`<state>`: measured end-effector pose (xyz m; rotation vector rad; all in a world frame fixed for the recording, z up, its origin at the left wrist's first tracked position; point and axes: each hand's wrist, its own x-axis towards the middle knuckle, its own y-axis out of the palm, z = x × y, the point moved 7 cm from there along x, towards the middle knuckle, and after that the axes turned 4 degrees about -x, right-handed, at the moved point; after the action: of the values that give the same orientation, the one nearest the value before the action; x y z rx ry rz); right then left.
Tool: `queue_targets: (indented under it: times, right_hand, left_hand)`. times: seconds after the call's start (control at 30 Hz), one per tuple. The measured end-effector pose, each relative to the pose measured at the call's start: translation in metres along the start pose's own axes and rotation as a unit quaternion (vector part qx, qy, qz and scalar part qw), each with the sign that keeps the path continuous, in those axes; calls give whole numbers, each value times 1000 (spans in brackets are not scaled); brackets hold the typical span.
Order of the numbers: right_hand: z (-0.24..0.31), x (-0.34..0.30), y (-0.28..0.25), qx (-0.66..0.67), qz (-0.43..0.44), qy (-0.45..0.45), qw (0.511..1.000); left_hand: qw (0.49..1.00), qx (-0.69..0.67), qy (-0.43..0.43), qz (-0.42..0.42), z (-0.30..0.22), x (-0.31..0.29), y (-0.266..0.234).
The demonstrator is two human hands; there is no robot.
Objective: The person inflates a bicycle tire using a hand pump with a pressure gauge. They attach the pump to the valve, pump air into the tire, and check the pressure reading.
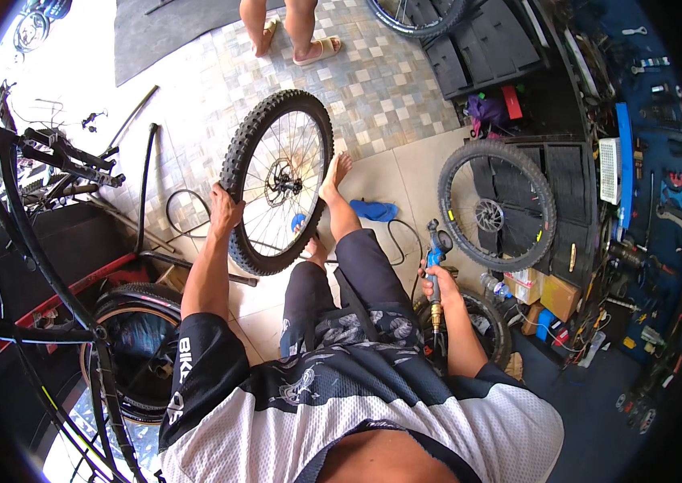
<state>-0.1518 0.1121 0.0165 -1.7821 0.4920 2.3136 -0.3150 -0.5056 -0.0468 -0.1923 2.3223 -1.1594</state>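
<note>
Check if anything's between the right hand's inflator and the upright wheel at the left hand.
Yes: in this view the bent right leg lies between the blue inflator in the right hand and the wheel, its bare foot at the wheel's right edge. Nothing visible separates the left hand from the wheel.

Left arm (208, 270) stretched well out in front, and the left hand (229, 209) sits back-side up, fingers (217, 193) pointing away! Across to the right forearm (464, 332), angling forward and slightly inward, its right hand (442, 284) curled into a grip. Both knees are bent, the bare right foot (334, 179) farther forward than the left foot (316, 251).
</note>
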Motion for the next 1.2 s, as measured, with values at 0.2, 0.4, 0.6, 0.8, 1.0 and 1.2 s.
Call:
queue_targets:
  times: [0.2,0.4,0.6,0.8,1.0,1.2]
  right_hand:
    - [37,0,42,-33,30,-8,999]
    - [46,3,71,-26,48,-17,998]
    - [33,-4,51,-33,17,-19,999]
    - [40,1,39,-14,-38,5,999]
    - [91,1,89,-95,0,-46,994]
    - [122,6,152,-134,47,-51,989]
  left_hand:
    - [1000,13,-19,0,-2,8,1]
    - [1000,6,-11,6,-12,20,-1]
    - [999,-37,-15,13,15,24,-5]
    - [999,-44,-27,-5,56,21,-8]
    - [999,-43,-31,-8,80,19,-11]
    - [996,-59,-66,23,90,31,-12]
